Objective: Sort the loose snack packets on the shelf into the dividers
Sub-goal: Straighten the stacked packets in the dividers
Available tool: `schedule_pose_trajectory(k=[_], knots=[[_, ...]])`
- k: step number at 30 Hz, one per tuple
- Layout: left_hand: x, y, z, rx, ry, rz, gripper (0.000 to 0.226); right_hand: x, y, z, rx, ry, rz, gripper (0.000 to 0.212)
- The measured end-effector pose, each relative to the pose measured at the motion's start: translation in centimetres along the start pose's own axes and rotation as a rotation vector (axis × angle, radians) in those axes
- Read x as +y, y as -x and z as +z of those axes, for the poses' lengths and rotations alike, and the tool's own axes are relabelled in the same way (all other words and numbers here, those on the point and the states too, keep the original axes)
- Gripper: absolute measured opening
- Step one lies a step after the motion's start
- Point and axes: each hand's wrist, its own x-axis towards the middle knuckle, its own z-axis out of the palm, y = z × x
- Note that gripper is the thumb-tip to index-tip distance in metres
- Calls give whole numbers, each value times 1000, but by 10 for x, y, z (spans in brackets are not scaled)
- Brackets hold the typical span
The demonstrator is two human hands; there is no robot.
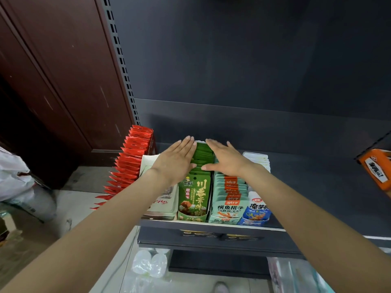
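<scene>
Taking the dark shelf (306, 187) as our landmark, we count five rows of packets at its left end: red (129, 163), white (163, 199), green (194, 195), teal (229, 199) and blue-and-white (257, 210). The red row overhangs the shelf's left edge, so we judge a sideways nudge could spill it to the floor. Our left hand (175, 159) and right hand (224, 158) lie flat, fingers straight, gripping nothing, one pressed on each side of the green row's top. Uneven pressure there could topple green packets into the neighbouring rows. One orange box (378, 168) sits at the shelf's far right.
</scene>
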Motion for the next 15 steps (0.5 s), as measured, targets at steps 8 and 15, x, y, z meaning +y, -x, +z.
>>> schedule_pose_trajectory(k=[8,15], knots=[[3,-2,3,4,153,-19,60,-6,-2,3,34,-30,30,83],[-23,38,-1,225,631,-53,39,-38,30,17,253,-152,-33,63]])
